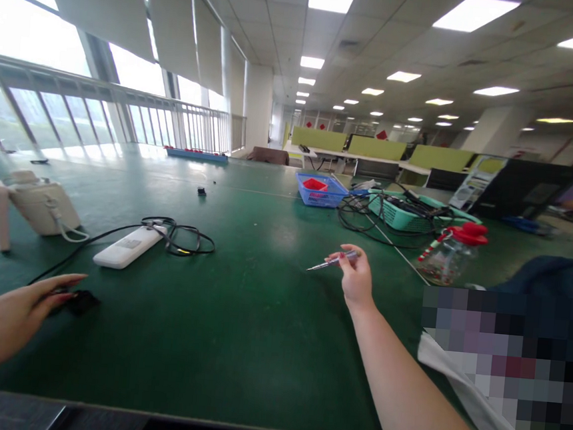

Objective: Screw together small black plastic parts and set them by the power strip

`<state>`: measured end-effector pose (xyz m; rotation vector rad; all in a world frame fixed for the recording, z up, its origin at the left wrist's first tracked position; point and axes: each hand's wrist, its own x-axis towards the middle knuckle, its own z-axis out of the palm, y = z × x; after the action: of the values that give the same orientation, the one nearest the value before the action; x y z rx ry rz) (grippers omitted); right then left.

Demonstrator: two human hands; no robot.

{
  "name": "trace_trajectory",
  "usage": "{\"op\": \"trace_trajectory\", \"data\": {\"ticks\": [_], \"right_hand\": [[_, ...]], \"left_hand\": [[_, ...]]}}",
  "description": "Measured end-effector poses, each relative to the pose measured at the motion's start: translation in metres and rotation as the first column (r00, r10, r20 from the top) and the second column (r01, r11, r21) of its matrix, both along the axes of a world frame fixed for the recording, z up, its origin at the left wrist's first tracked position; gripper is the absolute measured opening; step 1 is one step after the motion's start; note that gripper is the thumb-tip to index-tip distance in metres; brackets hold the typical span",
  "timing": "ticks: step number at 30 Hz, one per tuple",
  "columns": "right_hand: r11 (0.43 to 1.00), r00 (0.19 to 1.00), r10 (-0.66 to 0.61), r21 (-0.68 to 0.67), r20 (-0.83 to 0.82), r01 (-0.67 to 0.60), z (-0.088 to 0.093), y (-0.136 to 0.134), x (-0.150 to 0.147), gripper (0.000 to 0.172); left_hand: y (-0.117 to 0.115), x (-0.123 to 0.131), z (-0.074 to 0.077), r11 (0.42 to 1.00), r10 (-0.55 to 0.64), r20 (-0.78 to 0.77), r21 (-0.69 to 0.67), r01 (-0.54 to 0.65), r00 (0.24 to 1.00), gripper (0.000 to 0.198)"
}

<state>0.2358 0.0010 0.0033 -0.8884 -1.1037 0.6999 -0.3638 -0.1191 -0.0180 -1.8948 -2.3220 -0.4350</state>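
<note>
My right hand (358,278) is raised over the middle of the green table, its fingers closed around a slim screwdriver (331,263). The thin metal tip points left and slightly down. At the lower left, my left hand (16,322) pinches a small black object (83,302) between thumb and fingers; its kind is too dark and blurred to make out. Beyond that hand lies a white power bank (130,247), flat on the table, with a black cable (190,252) coiled at its far end.
A beige bottle-like container (44,204) stands at the left. Toward the back are a blue basket (321,194) and a teal basket (397,216) with tangled cables. A clear jar with a red lid (468,234) stands at the right, near dark cloth (556,279). The table's front edge (173,418) is close.
</note>
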Motion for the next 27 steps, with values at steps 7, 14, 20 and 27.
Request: {"op": "trace_trajectory", "data": {"ticks": [7, 14, 20, 27], "right_hand": [[0.999, 1.000, -0.013, -0.032, 0.027, 0.013, 0.004, -0.005, -0.002, 0.029], [1.000, 1.000, -0.001, -0.019, 0.001, 0.001, 0.000, -0.001, 0.000, 0.032], [1.000, 1.000, 0.007, -0.020, -0.001, -0.007, 0.000, 0.000, 0.001, 0.030], [1.000, 1.000, 0.008, 0.000, -0.013, -0.008, -0.001, 0.000, 0.001, 0.030]], "left_hand": [[-0.005, 0.013, 0.020, 0.996, 0.048, 0.006, -0.069, -0.048, 0.999, 0.056], [-0.001, 0.012, 0.007, 0.986, -0.141, 0.015, -0.085, 0.142, 0.990, 0.055], [0.004, 0.010, 0.006, 0.965, -0.260, -0.026, -0.050, 0.258, 0.965, 0.054], [0.005, 0.005, -0.006, 0.957, -0.283, -0.061, -0.085, 0.278, 0.957, 0.050]]}}
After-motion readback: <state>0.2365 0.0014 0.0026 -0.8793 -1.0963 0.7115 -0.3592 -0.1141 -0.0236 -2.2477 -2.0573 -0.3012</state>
